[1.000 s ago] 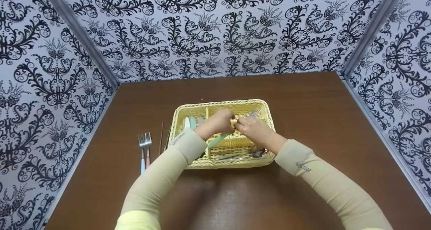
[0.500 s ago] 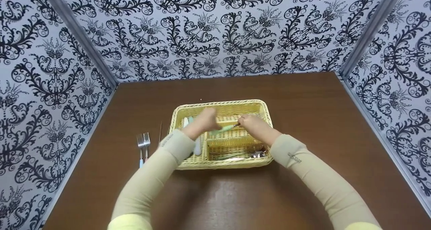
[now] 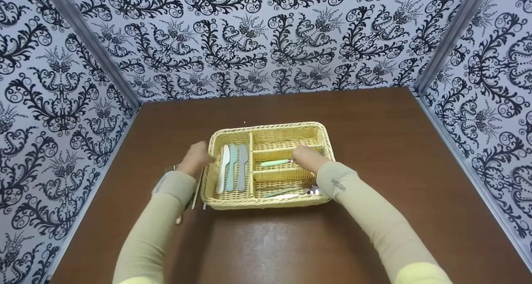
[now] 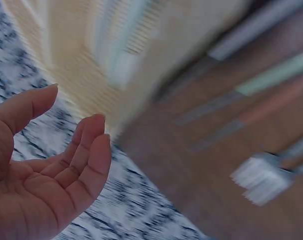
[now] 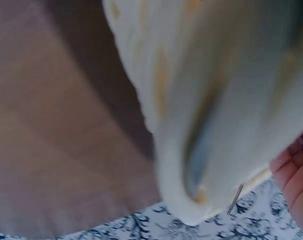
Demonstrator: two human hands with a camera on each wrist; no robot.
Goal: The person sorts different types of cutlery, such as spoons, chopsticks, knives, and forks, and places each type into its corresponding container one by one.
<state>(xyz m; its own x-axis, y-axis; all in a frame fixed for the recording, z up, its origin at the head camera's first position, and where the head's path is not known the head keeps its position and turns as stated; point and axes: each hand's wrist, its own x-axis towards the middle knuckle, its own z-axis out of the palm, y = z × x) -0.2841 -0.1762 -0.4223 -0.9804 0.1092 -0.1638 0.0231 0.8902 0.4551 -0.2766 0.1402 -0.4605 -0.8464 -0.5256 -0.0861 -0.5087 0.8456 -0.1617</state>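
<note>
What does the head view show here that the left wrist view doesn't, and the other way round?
Only the head view shows the whole wicker basket, the three knives in its left compartment, and the right hand over the green-handled utensil. Only the left wrist view shows the left hand palm, open and holding nothing. Both show the brown table and forks beside the basket, blurred.

Pale yellow wicker basket [image 3: 270,128], mint-green handle [image 3: 272,163], brown table [image 3: 374,122]

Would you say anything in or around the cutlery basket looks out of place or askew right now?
Mostly it looks tidy. In the wicker basket, three knives lie parallel in the left compartment, and a green-handled utensil lies in a middle slot under the right hand. Some forks lie loose on the table, outside the basket.
</note>
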